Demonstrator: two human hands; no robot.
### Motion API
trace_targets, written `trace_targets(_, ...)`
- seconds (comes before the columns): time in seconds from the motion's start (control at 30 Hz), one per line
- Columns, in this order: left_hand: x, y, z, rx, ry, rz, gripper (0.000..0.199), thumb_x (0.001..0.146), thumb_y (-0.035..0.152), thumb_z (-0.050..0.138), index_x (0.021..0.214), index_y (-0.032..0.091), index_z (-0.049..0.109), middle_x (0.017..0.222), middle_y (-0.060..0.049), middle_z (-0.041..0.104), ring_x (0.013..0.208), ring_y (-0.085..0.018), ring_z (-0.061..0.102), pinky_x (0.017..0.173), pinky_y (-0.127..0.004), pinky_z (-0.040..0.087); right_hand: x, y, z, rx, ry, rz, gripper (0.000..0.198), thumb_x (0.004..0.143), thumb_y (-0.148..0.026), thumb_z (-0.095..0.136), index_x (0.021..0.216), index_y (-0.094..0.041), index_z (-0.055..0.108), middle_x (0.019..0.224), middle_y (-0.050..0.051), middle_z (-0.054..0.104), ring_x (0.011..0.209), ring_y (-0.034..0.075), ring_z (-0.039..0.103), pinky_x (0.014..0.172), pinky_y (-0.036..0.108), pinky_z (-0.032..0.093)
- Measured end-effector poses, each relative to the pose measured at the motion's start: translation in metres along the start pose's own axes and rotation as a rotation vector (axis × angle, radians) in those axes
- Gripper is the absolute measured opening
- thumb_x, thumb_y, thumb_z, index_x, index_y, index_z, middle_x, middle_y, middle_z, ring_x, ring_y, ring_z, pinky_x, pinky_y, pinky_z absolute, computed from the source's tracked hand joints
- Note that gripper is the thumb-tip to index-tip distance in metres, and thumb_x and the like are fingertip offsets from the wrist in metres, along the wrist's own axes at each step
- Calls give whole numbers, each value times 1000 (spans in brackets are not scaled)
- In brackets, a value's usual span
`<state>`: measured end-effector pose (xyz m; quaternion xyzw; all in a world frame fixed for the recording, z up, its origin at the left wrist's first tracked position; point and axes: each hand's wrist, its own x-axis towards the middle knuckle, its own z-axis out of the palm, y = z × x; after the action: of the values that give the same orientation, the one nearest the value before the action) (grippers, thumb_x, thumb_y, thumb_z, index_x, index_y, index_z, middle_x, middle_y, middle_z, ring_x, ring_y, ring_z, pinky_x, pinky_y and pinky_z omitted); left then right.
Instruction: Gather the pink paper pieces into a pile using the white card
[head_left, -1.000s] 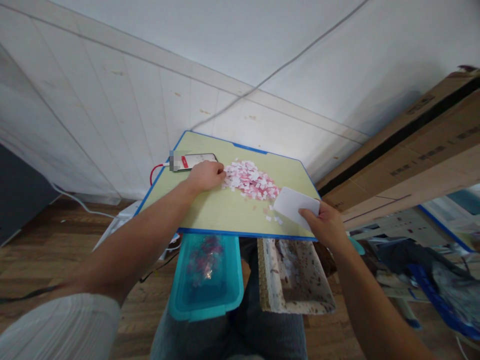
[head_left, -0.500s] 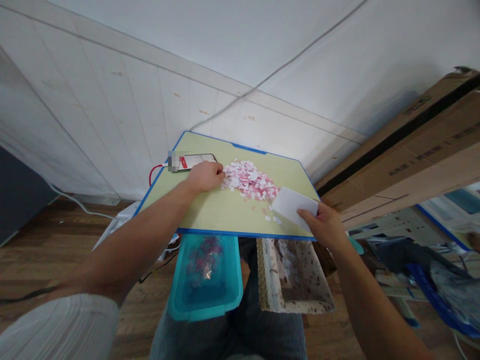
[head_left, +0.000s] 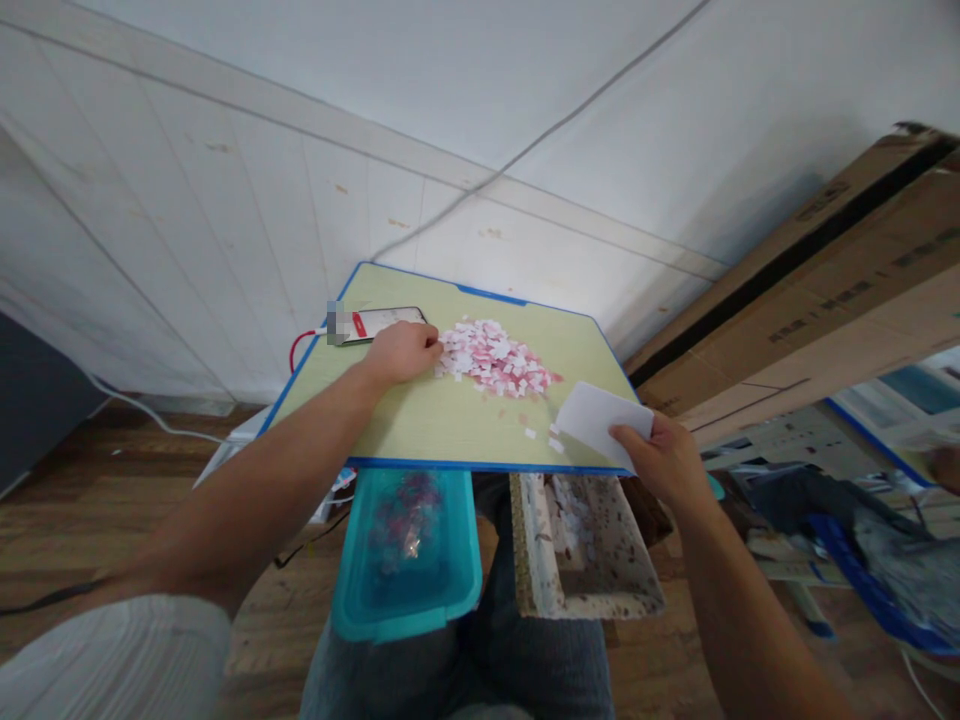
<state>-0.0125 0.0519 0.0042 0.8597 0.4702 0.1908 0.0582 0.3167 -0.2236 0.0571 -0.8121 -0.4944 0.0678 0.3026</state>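
Note:
A heap of small pink and white paper pieces (head_left: 495, 358) lies on the pale yellow tabletop (head_left: 435, 430) with blue edging. At the heap's left edge rests my left hand (head_left: 403, 352), its fingers curled together; whatever they pinch, if anything, is hidden. A phone (head_left: 386, 322) with its screen lit lies just behind that hand. My right hand (head_left: 664, 455) grips a flat white card (head_left: 600, 415) with rounded corners, thumb on top, over the table's front right. A few loose pieces (head_left: 555, 438) lie beside the card's left end, apart from the heap.
Below the table's front edge, a turquoise plastic bin (head_left: 409, 590) holds something pinkish in clear wrap. Beside it a speckled open box (head_left: 600, 590) contains white scraps. Large cardboard boxes (head_left: 840, 290) lean at the right. A red cable (head_left: 295, 350) runs to the phone.
The white card in my right hand has moved right, away from the heap, and a gap now shows between them. My left hand has hardly moved.

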Motion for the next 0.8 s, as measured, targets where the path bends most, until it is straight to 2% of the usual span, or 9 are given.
trace_targets(0.17, 1, -3, 3, 15, 14, 25, 40, 90, 48, 43, 82, 22, 73, 88, -11, 75, 84, -27, 67, 62, -33, 38, -9, 5, -1, -10, 69, 27, 33, 81, -46, 63, 95, -18, 74, 81, 6, 74, 75, 27, 68, 64, 34, 48)
trace_targets(0.27, 0, -3, 4, 40, 18, 23, 41, 91, 49, 42, 84, 22, 72, 89, -11, 75, 84, -27, 68, 63, -33, 39, -16, 11, -1, 62, 47, 52, 35, 81, -46, 63, 98, -17, 74, 84, 6, 75, 76, 26, 68, 65, 33, 49)
trace_targets(0.5, -7, 16, -4, 155, 12, -87, 45, 92, 50, 39, 96, 22, 74, 98, -15, 76, 94, -30, 69, 74, -36, 45, -26, 21, -2, 102, 36, -14, 33, 84, -44, 59, 98, -18, 73, 86, 5, 75, 76, 24, 66, 68, 32, 49)
trace_targets(0.7, -47, 24, -16, 155, 15, -156, 39, 92, 44, 41, 98, 22, 72, 105, -15, 74, 100, -30, 66, 79, -37, 48, 3, 18, 19, 91, 29, -123, 35, 83, -39, 59, 105, -16, 73, 96, 10, 77, 84, 25, 68, 75, 33, 51)
trace_targets(0.8, -77, 24, -23, 145, 48, -140, 33, 91, 37, 45, 99, 21, 73, 112, -15, 71, 111, -30, 62, 89, -39, 48, 25, 7, 31, 81, 35, -172, 35, 83, -39, 60, 104, -16, 74, 97, 11, 78, 84, 25, 68, 79, 34, 51)
